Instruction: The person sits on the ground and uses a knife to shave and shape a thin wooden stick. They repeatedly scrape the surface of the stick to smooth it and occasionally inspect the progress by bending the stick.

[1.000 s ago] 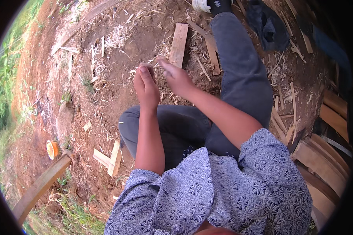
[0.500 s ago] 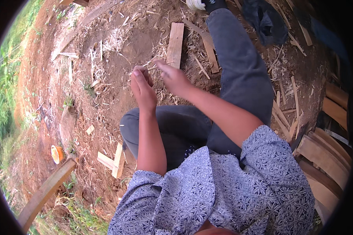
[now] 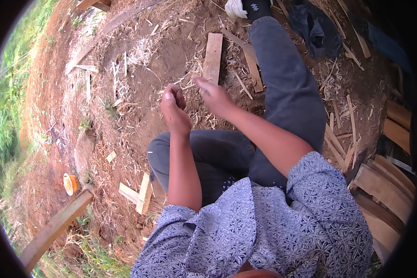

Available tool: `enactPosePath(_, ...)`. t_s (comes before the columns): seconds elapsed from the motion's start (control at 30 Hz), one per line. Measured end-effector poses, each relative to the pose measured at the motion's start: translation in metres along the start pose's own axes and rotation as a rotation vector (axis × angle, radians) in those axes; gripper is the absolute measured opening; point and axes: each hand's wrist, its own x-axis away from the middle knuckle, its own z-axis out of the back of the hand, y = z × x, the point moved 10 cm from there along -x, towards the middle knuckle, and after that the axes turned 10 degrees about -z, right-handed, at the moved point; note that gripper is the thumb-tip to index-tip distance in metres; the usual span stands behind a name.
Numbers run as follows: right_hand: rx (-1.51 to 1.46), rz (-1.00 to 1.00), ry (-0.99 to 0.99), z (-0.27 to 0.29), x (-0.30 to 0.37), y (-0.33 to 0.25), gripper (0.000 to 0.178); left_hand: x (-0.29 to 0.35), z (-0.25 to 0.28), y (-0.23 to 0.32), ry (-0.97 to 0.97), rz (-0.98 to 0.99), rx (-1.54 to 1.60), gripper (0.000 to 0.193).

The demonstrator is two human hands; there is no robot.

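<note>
My left hand (image 3: 175, 111) is closed, thumb uppermost, above the ground just beyond my bent knee. Its fingers curl inward and hide whatever lies in them. Close to its right, my right hand (image 3: 216, 98) has its fingers drawn together and slightly blurred, pointing toward the left hand. Between the two hands shows a thin pale sliver (image 3: 189, 87), like a narrow strip of wood; which hand holds it, if either, I cannot tell. Behind the right hand a flat wooden board (image 3: 213, 55) lies on the soil.
Wood shavings and thin offcuts litter the brown soil. Two crossed wood pieces (image 3: 143, 194) lie left of my knee. An orange container (image 3: 70, 184) sits near a wooden beam (image 3: 55, 229). Curved wood pieces (image 3: 384, 190) are stacked at right; a dark plastic bag (image 3: 319, 34) lies beyond my outstretched leg.
The whole view has shifted slightly, so the scene sits a little lower and further right. Both hands stay close together in nearly the same pose.
</note>
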Motion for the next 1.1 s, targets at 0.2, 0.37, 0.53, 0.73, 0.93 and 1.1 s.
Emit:
enactPosePath(0.2,0.022,-0.05,0.013,0.01,-0.002,0.003,0.059,0.003,0.003,-0.005,0.029,0.066,0.015,0.035)
enactPosePath(0.37,-0.152,0.22,-0.108,-0.018,0.031,-0.058,0.05,0.004,0.003,0.001,0.008,-0.032,-0.043,0.036)
enactPosePath(0.53,0.054,0.122,0.107,-0.005,0.006,-0.017,0.05,0.002,0.008,-0.01,0.062,0.056,0.038,0.039)
enactPosePath(0.73,0.103,-0.107,0.053,0.01,-0.004,0.014,0.058,0.003,0.008,-0.013,0.122,0.104,0.1,0.038)
enactPosePath(0.93,0.009,0.132,0.019,-0.002,0.008,-0.02,0.051,0.003,0.003,-0.005,0.128,0.064,0.057,0.043)
enactPosePath(1.1,-0.092,0.257,0.016,-0.013,0.022,-0.038,0.05,0.002,0.003,-0.001,0.104,0.018,-0.03,0.044)
